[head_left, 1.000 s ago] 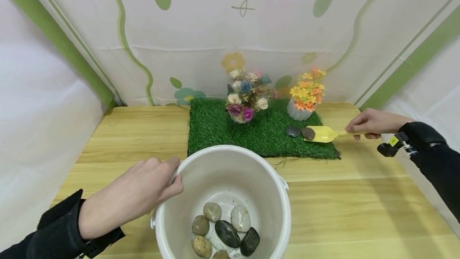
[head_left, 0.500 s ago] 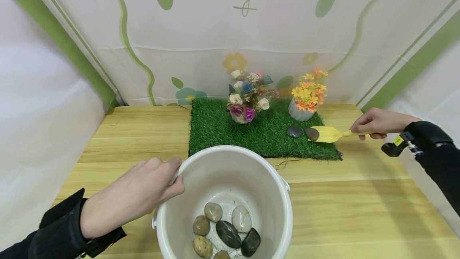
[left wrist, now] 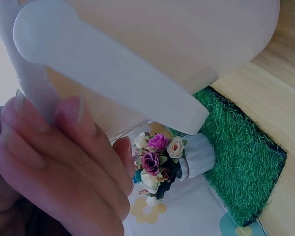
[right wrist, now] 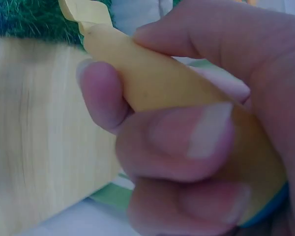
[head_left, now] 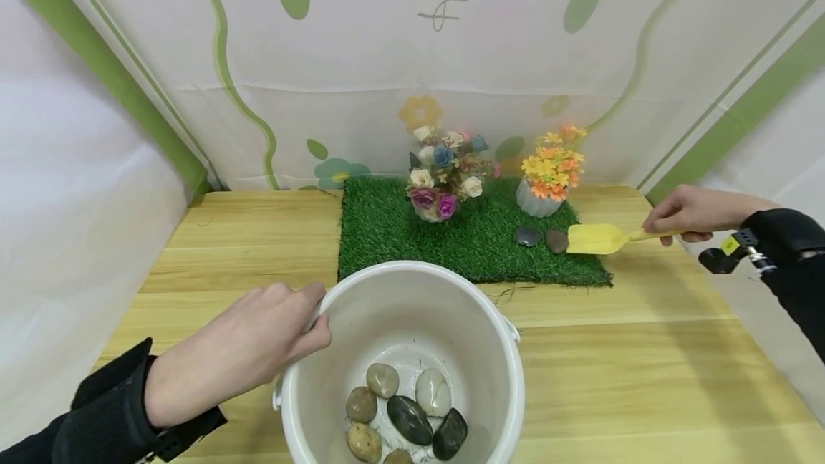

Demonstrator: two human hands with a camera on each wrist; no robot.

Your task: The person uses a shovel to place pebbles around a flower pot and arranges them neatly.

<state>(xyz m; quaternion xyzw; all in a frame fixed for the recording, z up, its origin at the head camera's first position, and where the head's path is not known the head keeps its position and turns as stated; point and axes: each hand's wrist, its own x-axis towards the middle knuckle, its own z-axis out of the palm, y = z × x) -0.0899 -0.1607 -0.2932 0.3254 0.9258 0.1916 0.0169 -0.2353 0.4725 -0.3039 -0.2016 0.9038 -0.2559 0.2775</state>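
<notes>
My left hand [head_left: 248, 342] grips the rim of a white bucket [head_left: 412, 271] at its left side; in the left wrist view its fingers [left wrist: 64, 162] curl against the wall near the pale handle [left wrist: 113, 73]. Several smooth stones, among them a black one [head_left: 409, 419] and a white one [head_left: 432, 392], lie on the bucket's floor. At the right, my right hand [head_left: 699, 212] holds a small yellow shovel [head_left: 596, 238] by its handle [right wrist: 157, 78]. The blade's front edge meets a brown stone [head_left: 556, 240] on the green turf mat. Left of that stone lies a dark grey one [head_left: 528, 236].
The turf mat [head_left: 387, 235] lies on the wooden table [head_left: 612, 378] behind the bucket. On it stand a pot of mixed flowers [head_left: 445, 170] and a ribbed white pot of yellow-orange flowers [head_left: 548, 170]. A printed white cloth [head_left: 361, 56] hangs behind.
My right hand and the shovel have moved right. The brown stone, earlier over the blade's front part, now sits at its front edge on the turf. My left hand and the bucket stay nearly still.
</notes>
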